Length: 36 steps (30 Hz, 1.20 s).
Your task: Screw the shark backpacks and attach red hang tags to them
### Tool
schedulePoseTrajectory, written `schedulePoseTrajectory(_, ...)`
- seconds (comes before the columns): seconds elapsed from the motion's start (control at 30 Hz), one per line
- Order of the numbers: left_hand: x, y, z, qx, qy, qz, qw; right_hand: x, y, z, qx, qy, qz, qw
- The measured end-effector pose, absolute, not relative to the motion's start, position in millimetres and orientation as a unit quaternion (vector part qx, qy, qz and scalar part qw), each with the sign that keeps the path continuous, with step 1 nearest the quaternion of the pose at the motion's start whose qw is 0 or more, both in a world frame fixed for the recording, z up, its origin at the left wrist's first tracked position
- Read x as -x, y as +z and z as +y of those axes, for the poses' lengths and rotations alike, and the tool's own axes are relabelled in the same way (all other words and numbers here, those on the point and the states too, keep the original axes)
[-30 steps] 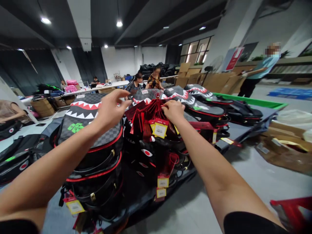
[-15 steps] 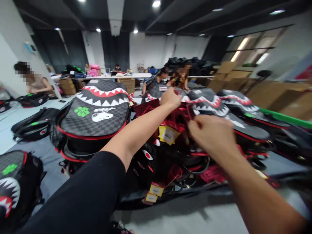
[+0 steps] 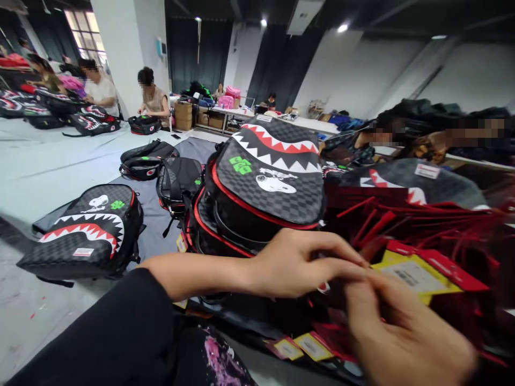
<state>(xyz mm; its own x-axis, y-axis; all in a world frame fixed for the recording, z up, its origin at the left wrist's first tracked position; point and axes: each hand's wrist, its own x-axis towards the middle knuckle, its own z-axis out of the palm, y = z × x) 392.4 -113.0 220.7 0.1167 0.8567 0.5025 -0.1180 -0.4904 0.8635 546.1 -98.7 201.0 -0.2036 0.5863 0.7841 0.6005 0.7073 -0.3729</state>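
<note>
My left hand (image 3: pixel 295 262) reaches across from the left, thumb and fingers pinched together. Its fingertips meet those of my right hand (image 3: pixel 406 327), which is closed and blurred by motion. Whatever lies between the fingertips is too small or hidden to make out. Just beyond my hands is a thick bundle of dark red hang tags (image 3: pixel 454 268), with a yellow-edged barcode label (image 3: pixel 414 273) on top. Behind my left hand a black checkered backpack (image 3: pixel 277 177) with a shark-mouth print lies on another one.
At left lies another shark-mouth backpack (image 3: pixel 90 230), with smaller black bags (image 3: pixel 148 158) beyond it. Two more barcode labels (image 3: pixel 311 346) hang low in front. A checkered backpack (image 3: pixel 438 182) stands behind the red tags. Several people sit working at tables farther back.
My view has swung left and come closer to the red tags. My hands, apart before over the pile, have come together with their fingertips meeting.
</note>
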Motion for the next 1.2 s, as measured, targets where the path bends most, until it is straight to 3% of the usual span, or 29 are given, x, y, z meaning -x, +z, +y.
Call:
schedulePoseTrajectory(0.2,-264,188,-150,-0.507,0.691,0.368,0.36,-408,199,-114,0.207,0.066,-0.881,0.419)
schedulePoseTrajectory(0.3,-198,182,-160,-0.457,0.705,0.408,0.357,-366,200,-109,0.239,0.046,-0.905,0.348)
schedulePoseTrajectory(0.5,-109,149,-139,-0.614,0.511,0.555,0.233,-296,196,-92,0.438,-0.169,-0.875,0.123)
schedulePoseTrajectory(0.6,-91,133,-118,-0.664,0.44,0.581,0.169,-281,195,-91,0.462,-0.19,-0.863,0.071)
schedulePoseTrajectory(0.67,-84,125,-105,-0.686,0.415,0.576,0.158,-281,193,-93,0.465,-0.158,-0.867,0.083)
schedulePoseTrajectory(0.83,-79,122,-82,-0.743,0.402,0.507,0.172,-295,180,-102,0.489,-0.108,-0.84,0.211)
schedulePoseTrajectory(1.0,-93,139,-68,-0.778,0.39,0.437,0.229,-290,173,-104,0.515,-0.16,-0.824,0.175)
schedulePoseTrajectory(1.1,-101,147,-60,-0.763,0.39,0.387,0.34,-288,176,-105,0.526,-0.174,-0.809,0.195)
schedulePoseTrajectory(1.2,-92,149,-55,-0.716,0.351,0.292,0.528,-290,179,-108,0.514,-0.127,-0.795,0.297)
